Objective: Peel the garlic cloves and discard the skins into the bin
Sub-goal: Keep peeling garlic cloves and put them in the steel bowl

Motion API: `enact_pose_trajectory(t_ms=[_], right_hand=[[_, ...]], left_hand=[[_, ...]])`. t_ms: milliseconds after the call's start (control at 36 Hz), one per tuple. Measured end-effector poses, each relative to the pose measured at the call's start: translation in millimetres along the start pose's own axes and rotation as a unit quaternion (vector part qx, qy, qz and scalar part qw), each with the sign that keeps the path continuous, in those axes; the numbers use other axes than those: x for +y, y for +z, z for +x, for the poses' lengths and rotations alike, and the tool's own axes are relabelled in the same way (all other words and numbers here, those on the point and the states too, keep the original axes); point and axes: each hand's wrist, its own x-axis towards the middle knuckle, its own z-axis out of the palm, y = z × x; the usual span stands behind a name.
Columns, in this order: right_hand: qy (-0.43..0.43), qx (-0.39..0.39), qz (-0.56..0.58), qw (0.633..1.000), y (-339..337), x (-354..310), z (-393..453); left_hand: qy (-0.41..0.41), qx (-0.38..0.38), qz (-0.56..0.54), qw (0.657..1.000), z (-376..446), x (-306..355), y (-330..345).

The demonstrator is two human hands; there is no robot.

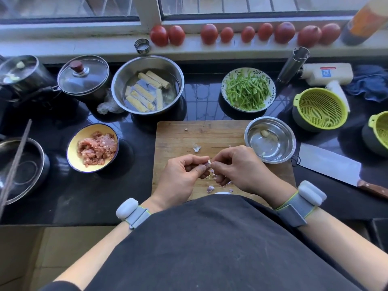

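Both hands meet over the near part of a wooden cutting board [210, 133] that lies on the dark worktop [84, 196]. The left hand [180, 175] pinches a garlic clove [207, 164] between thumb and curled fingers, and the right hand [239, 166] has its fingertips curled onto the clove's tip, pinching at the skin. Bits of purple-white skin [210, 189] lie on the board just below the hands, and another scrap [197, 147] lies just beyond them. At the board's far right corner stands a small steel bowl [270, 139] with a peeled clove [265, 133] inside. A cleaver [329, 164] lies to the right of the board. To the left stands a yellow bowl of chopped meat [94, 148]; farther back are a steel basin of soaking pale sticks [147, 89] and a plate of green strips [247, 89]. A row of tomatoes [210, 33] sits on the windowsill
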Motion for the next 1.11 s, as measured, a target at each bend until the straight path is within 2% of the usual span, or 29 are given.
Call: enact_pose_trajectory(t_ms=[194, 556, 667, 750, 833, 1028, 1111], right_hand=[[0.000, -0.014, -0.023, 1.000, -1, -2, 0], [-0.011, 0.066, -0.012, 0.998, 10, -1, 2], [-0.009, 0.076, 0.052, 0.996, 12, -1, 3], [-0.009, 0.067, 0.066, 0.996, 13, -1, 3], [-0.001, 0.060, 0.069, 0.996, 15, 2, 4], [0.042, 0.075, 0.082, 0.993, 15, 10, 6], [0.052, 0.085, 0.017, 0.995, 13, 18, 14]], left_hand=[[-0.002, -0.002, 0.012, 1.000, 1, -3, 2], [0.027, 0.001, -0.008, 1.000, 3, -3, 6], [-0.003, -0.005, -0.110, 0.994, 4, -3, 6], [-0.051, -0.017, -0.250, 0.967, 6, -5, 7], [-0.083, -0.019, -0.335, 0.938, 7, -6, 6], [-0.128, -0.040, -0.419, 0.898, 7, -8, 0], [-0.144, -0.034, -0.436, 0.888, 8, -9, -3]])
